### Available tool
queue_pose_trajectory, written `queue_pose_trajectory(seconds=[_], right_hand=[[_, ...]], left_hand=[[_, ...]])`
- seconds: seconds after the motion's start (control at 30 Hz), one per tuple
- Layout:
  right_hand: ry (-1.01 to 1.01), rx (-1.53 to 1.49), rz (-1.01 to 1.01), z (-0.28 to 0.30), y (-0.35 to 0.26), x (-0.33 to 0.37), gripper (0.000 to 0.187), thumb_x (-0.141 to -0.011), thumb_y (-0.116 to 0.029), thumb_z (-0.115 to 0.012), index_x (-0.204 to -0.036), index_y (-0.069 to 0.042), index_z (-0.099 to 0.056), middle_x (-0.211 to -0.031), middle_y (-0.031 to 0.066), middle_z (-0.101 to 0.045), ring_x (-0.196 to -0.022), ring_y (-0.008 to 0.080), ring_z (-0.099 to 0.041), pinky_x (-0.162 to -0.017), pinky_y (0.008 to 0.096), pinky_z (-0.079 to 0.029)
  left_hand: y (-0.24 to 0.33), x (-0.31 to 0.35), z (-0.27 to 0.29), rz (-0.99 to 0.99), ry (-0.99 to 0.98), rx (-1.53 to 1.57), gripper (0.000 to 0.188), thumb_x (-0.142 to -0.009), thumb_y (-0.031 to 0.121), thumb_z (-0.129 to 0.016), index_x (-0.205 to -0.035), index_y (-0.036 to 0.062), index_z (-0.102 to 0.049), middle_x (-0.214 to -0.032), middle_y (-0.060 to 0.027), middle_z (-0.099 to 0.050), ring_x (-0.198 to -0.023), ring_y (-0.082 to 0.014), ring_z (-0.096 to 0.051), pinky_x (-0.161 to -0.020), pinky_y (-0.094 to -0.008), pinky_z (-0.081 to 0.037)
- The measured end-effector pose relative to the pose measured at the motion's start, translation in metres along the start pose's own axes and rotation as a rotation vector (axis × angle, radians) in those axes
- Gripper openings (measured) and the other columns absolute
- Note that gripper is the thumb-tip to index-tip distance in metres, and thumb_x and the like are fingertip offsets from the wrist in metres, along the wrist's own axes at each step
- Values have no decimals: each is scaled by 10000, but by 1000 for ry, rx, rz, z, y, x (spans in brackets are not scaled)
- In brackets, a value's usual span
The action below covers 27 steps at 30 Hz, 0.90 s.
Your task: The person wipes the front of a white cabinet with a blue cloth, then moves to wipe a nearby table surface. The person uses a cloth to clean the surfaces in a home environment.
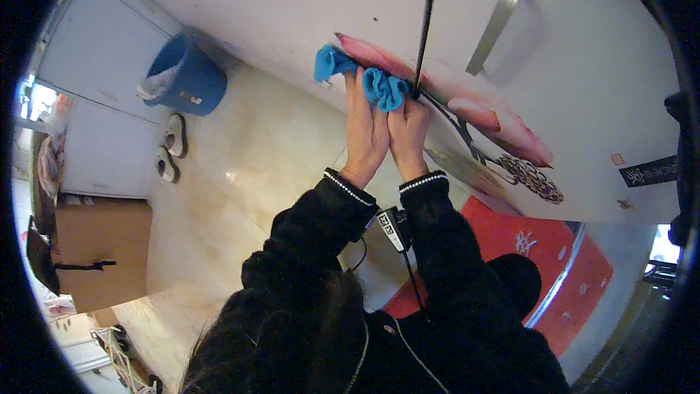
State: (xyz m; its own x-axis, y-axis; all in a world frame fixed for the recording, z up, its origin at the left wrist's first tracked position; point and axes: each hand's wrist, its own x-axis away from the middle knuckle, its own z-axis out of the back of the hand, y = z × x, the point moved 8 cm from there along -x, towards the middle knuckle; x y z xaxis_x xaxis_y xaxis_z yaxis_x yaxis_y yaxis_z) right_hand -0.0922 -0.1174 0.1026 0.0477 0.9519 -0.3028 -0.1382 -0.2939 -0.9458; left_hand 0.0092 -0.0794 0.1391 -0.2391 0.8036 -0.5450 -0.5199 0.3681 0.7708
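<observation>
A bunched blue cloth [383, 89] is in front of a white panel [292, 14] printed with pink flowers. My left hand [367, 135] reaches up to it, fingers closed about the cloth, part of which hangs out on the left. Right beside it, my right hand [410, 128] is closed on the cloth's lower right part, its fingertips hidden. A thin black cord or rod [426, 25] runs down from the top to the right hand's knuckles; whether it touches the hand I cannot tell.
The panel carries a metal handle [497, 25]. On the pale floor at left are a blue bin [197, 84] with a white liner and a pair of shoes [175, 135]. A cardboard box [102, 248] stands lower left. A red mat [503, 237] lies at right.
</observation>
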Motion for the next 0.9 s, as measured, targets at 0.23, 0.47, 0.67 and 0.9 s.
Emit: queue_pose_trajectory(seconds=[0.23,0.47,0.67,0.9], right_hand=[[-77,-109,-106,-9,-9,-2,380,-952,-293,-491,-913,36,-676,-798,197,-671,-760,279,-659,-718,385,-480],[-75,-306,-102,-6,-9,-3,433,-980,-327,-445,-988,46,-664,-922,177,-695,-908,238,-666,-843,359,-485],[-41,-198,-39,3,-2,-9,353,-958,-262,-440,-1020,39,-614,-924,192,-675,-926,303,-636,-858,402,-451],[-127,-250,-239,-9,20,-11,387,-954,-296,-508,-1029,45,-675,-999,87,-683,-963,110,-580,-901,287,-424]], left_hand=[[-37,-63,46,-118,84,-296,615,-933,23,-424,-1472,-23,-133,-1525,-240,-149,-1420,-350,-154,-1142,-397,-140],[-81,-109,99,284,168,197,663,-878,-27,-446,-1462,-56,-132,-1509,-255,-210,-1410,-329,-222,-1135,-358,-204],[49,-73,57,-134,129,-62,708,-841,-41,-527,-1464,-29,-191,-1509,-196,-262,-1380,-278,-296,-1109,-347,-264],[94,-90,59,-446,191,-292,506,-777,-72,-528,-1268,51,-519,-1259,-192,-520,-1203,-313,-493,-1024,-360,-364]])
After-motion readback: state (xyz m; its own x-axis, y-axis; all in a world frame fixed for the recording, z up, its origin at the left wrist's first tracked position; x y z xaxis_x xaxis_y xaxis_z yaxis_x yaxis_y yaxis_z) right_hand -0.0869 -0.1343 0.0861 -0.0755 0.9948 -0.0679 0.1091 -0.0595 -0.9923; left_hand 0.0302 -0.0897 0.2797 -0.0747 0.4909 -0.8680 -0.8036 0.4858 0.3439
